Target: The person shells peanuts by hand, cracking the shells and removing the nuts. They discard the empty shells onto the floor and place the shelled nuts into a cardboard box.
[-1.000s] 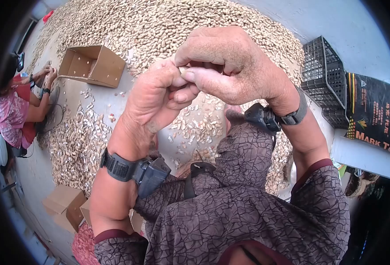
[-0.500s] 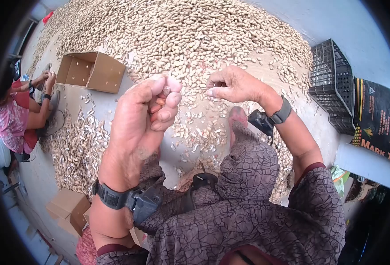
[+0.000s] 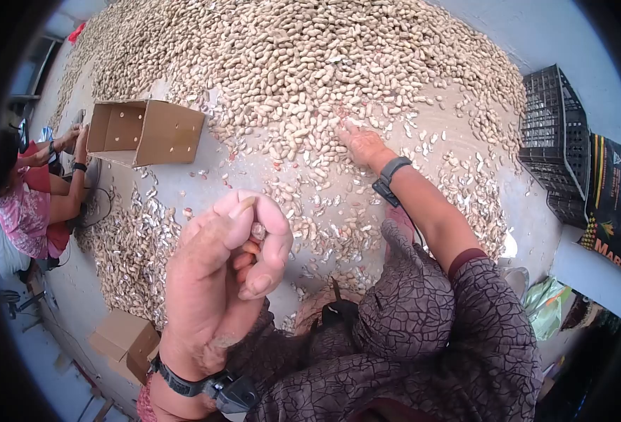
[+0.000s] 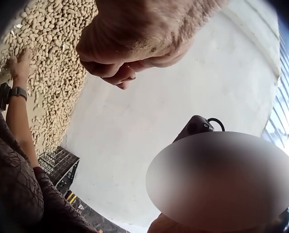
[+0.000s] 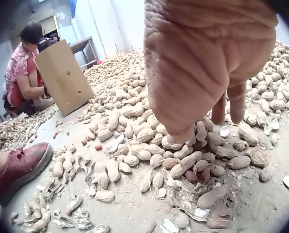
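Note:
In the head view my left hand [image 3: 215,264] is raised over my lap, palm up, with its fingers curled round several reddish peanut kernels [image 3: 244,260]. A pale bit sits between the thumb and forefinger. Farther forward, my right hand [image 3: 363,144] reaches down to the near edge of a big pile of unshelled peanuts [image 3: 282,63]. Seen from the right wrist, its fingers [image 5: 237,104] point downward and the thumb touches the peanuts [image 5: 144,136]. A few loose red kernels [image 5: 191,175] and broken shells [image 5: 186,199] lie just below the hand.
An open cardboard box [image 3: 173,133] lies on its side left of the pile. Beyond it another person [image 3: 25,218] sits by a heap of shells [image 3: 138,260]. Black crates [image 3: 553,133] and a black printed sack [image 3: 609,204] stand at the right wall. A red shoe [image 5: 23,167] rests nearby.
My hands were together at a peanut, then parted. The right hand moved forward and down to the pile, while the left stayed raised with the kernels and came slightly lower.

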Tool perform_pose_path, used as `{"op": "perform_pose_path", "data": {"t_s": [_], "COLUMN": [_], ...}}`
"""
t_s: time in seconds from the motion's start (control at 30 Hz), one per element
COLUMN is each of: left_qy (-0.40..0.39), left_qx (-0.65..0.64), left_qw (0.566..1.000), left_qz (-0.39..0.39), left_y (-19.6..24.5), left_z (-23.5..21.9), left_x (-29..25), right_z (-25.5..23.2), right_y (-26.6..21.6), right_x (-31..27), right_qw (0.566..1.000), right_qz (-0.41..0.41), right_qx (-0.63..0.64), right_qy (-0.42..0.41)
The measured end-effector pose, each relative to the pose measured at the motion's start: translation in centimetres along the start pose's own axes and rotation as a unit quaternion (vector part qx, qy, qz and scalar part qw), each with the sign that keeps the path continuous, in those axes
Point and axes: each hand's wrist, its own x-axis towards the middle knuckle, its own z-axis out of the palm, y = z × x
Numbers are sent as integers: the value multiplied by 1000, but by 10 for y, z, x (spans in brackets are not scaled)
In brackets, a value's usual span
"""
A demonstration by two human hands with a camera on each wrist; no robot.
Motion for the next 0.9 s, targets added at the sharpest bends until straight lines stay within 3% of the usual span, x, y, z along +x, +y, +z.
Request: {"op": "perform_pose_path", "data": {"t_s": [0.13, 0.23, 0.4, 0.5, 0.53, 0.6, 0.63, 0.67, 0.7, 0.73, 0.8, 0.9], "left_qy": [4, 8, -22, -39, -12, 14, 7, 0, -1, -17, -25, -29], "left_qx": [-2, 16, 24, 32, 36, 40, 31, 23, 22, -10, -36, -108], "left_qw": [999, 999, 998, 998, 999, 998, 999, 999, 999, 999, 999, 993], "left_qz": [-34, -44, -44, -35, -38, -41, -36, -30, -29, -36, -22, -37], "left_y": [-2, -2, -6, -6, -6, -6, -6, -7, -8, -9, -8, -6], "left_z": [3, 5, 0, -2, -1, -1, -3, -5, -6, -8, -11, -15], "left_x": [2, 4, 5, 4, 4, 4, 5, 7, 8, 9, 10, 11], "right_z": [16, 20, 30, 36, 40, 44, 45, 38, 31, 27, 17, 10], "right_y": [-1, -3, 6, 8, 12, 20, 26, 29, 29, 31, 39, 45], "right_x": [-9, -17, -33, -41, -41, -39, -38, -37, -36, -39, -48, -56], "right_qw": [1000, 998, 989, 991, 991, 967, 967, 910, 825, 827, 698, 525], "right_qz": [6, 26, 102, 92, 93, 120, 120, 212, 296, 290, 260, 251], "right_qx": [-5, 31, 107, 93, 93, 226, 225, 356, 477, 477, 667, 813], "right_qy": [2, 52, -10, 22, 22, 23, 22, -24, -69, -68, 6, 3]}}
